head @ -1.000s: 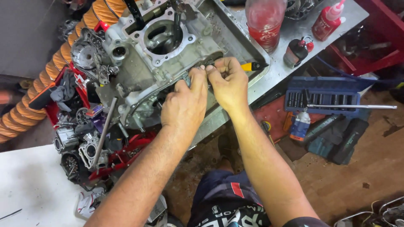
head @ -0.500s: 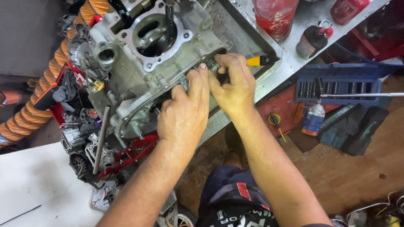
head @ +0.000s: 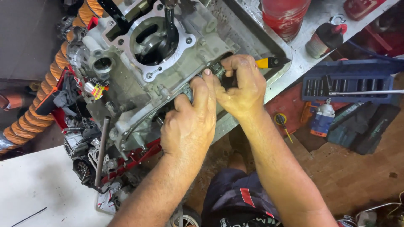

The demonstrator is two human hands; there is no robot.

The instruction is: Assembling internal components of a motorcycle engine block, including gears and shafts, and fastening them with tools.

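Head view, L to R. Orange ribbed hose (head: pixel 42 84) is curving along the far left, beside the red stand (head: pixel 134 157). Grey engine block (head: pixel 143 63) is sitting tilted on the stand, its open cylinder bore facing up. Left hand (head: pixel 189 124) is lying flat against the block's near edge, fingers pressed together, tips touching a small dark fitting (head: pixel 216 69) at the case seam. Right hand (head: pixel 242 88) is curling over that same fitting from the R, fingers closed in a pinch; what's under them can't be made out. Fitting is sitting directly between both thumbs, long axis running along the block's edge; R hand is nearer. Yellow-handled tool (head: pixel 269 63) is poking out past the R knuckles. Blue socket tray (head: pixel 349 82) is lying well apart, far R.
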